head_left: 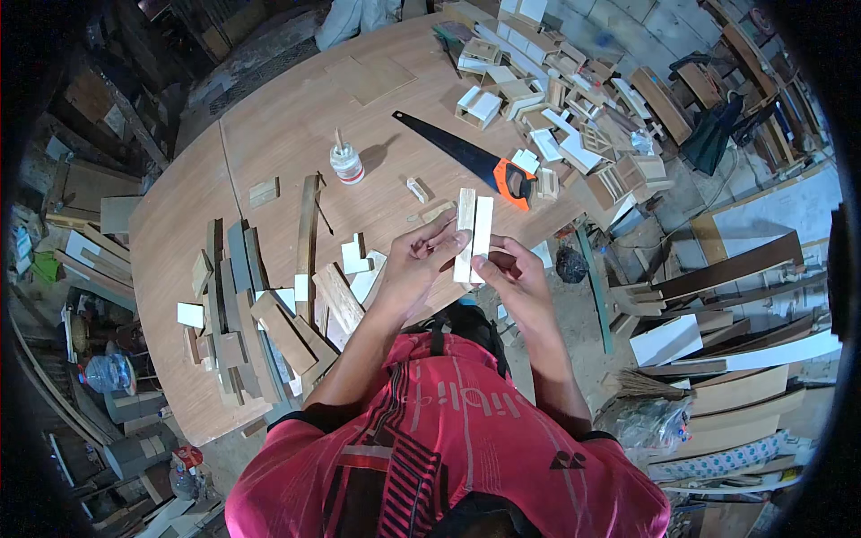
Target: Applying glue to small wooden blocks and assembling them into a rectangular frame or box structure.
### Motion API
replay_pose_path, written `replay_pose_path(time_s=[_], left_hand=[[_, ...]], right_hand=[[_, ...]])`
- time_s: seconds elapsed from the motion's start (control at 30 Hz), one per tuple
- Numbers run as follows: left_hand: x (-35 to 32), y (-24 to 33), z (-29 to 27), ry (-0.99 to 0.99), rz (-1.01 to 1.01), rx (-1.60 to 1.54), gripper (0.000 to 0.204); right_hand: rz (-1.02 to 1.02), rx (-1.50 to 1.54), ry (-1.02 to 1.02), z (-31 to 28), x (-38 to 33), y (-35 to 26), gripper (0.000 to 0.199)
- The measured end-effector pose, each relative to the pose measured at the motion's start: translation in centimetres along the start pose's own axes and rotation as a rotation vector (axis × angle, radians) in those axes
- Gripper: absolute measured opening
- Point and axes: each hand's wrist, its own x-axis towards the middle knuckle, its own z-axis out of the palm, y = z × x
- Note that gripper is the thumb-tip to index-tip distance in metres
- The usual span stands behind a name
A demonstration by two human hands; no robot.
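Near the table's front edge, my left hand (415, 264) pinches a short raw-wood strip (465, 213) between thumb and fingers. My right hand (518, 285) grips a white-faced wood strip (483, 222) low down, with the thumb on its face. The two strips stand nearly parallel, side by side, with the white one slightly lower at its far end. Whether they touch along their lower part I cannot tell. Just beyond them lie a small pale wood offcut (417, 189) and a handsaw (457, 152) with an orange and black handle.
A clear glue jar (346, 165) with a stick in it stands mid-table (269, 117). Wood strips and boards (247, 278) crowd the left side. Small wooden box-like pieces (556, 99) are heaped at the far right. More planks (726, 269) lean beyond the table's right edge.
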Motion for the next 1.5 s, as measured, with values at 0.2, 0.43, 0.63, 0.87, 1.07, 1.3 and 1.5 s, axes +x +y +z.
replay_pose_path(time_s=[0.2,0.43,0.63,0.87,1.07,1.3,1.5], left_hand=[[0.2,-0.3,-0.4,-0.051,0.032,0.066,0.064],[0.1,-0.4,-0.1,-0.045,-0.01,0.023,0.065],[0.3,-0.6,-0.4,-0.028,-0.07,0.022,0.063],[0.0,0.0,0.0,-0.025,-0.072,0.024,0.063],[0.1,-0.4,-0.6,-0.156,0.085,0.004,0.068],[-0.1,0.4,-2.4,-0.285,0.124,0.259,0.065],[-0.1,-0.3,-0.5,-0.136,0.167,0.419,0.041]], right_hand=[[0.026,0.032,-0.011,0.0,-0.1,-0.3,0.036],[0.064,0.019,0.014,0.1,-0.3,-0.3,0.038],[0.091,0.033,0.026,0.2,-0.4,-0.1,0.039],[0.018,-0.074,0.066,0.9,-0.5,-0.3,0.044],[-0.293,-0.16,0.057,1.6,-0.7,1.3,0.052],[-0.484,-0.449,0.158,1.8,-1.1,1.1,0.055],[-0.424,-0.628,0.279,2.6,-1.3,0.4,0.057]])
